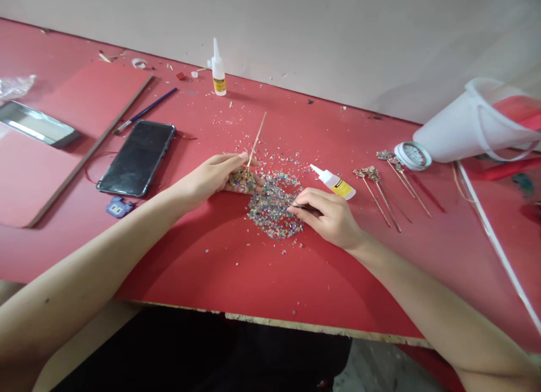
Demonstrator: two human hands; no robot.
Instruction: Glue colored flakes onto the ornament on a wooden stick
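My left hand (226, 175) is closed around a gold hair stick (246, 180), its jewelled head against the fingers and its thin pin pointing up and away. Under and beside that head lies a pile of small glittering rhinestones (274, 211) on the red table. My right hand (327, 216) pinches a thin dark tool (307, 207), which looks like tweezers, at the pile's right edge; its tip is hard to make out. Just beyond the right hand, a small glue bottle (336, 183) with a yellow label lies on its side.
Another glue bottle (218, 73) stands upright at the back. Left are a phone (137, 158), a paintbrush (146, 111) and a board (84, 161). Several finished-looking hair sticks (376, 192) lie right, near a tipped white bucket (460, 121). The table's front edge (321, 324) is chipped.
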